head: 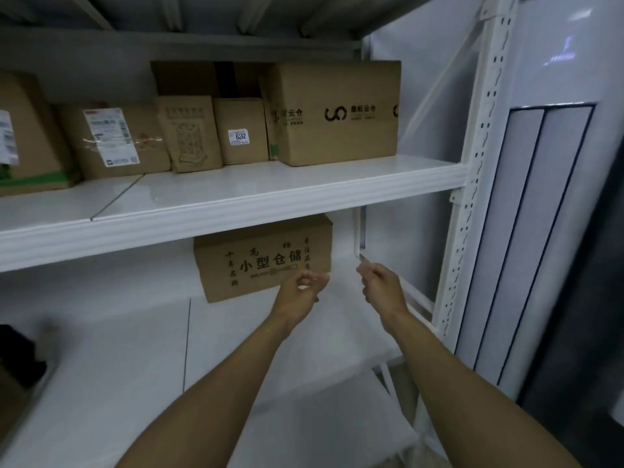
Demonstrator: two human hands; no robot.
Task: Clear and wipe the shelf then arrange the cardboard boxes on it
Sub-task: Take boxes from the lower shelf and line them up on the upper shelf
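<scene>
A cardboard box (260, 258) with black printed characters stands at the back of the lower white shelf (135, 349). My left hand (300, 292) hovers just in front of its lower right corner, fingers curled and apart, holding nothing. My right hand (381, 285) reaches to the right of the box, fingers loosely curled, empty as far as I can see. On the upper shelf (236, 194) stands a row of several cardboard boxes, the largest one (341, 113) at the right end.
A white perforated upright post (472, 184) frames the shelf on the right, with a white panelled wall (540, 231) beyond it. A dark object (17, 356) sits at the lower shelf's left edge. Another shelf board (320, 434) lies below.
</scene>
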